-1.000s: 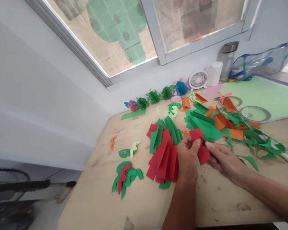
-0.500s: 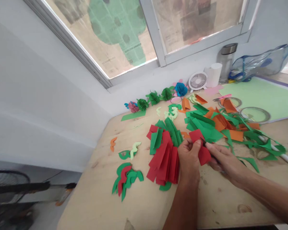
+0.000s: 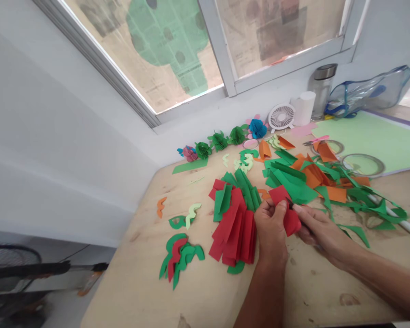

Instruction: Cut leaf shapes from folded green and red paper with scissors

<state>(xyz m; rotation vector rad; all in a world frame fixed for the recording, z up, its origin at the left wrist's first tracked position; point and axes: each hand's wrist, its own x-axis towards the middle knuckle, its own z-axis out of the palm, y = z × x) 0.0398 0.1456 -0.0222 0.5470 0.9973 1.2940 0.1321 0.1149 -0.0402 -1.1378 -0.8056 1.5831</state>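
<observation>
Just right of the table's middle, my left hand pinches a piece of red paper between thumb and fingers. My right hand is closed round dark scissors, mostly covered by the fingers; their narrow tip lies against the red paper near my left thumb. Beside my left hand lies a fanned pile of folded red paper, with folded green paper behind it. Farther left rest cut wavy shapes: green ones with a red one, a pale yellow-green one and an orange one.
Green and orange scraps crowd the right side, with tape rings and a light green sheet behind. Along the wall stand paper flowers, a small white fan, a bottle and a clear bag.
Both hands stay almost in place, with the red paper and the scissors tip barely shifted. The piles and cut shapes lie as before.
</observation>
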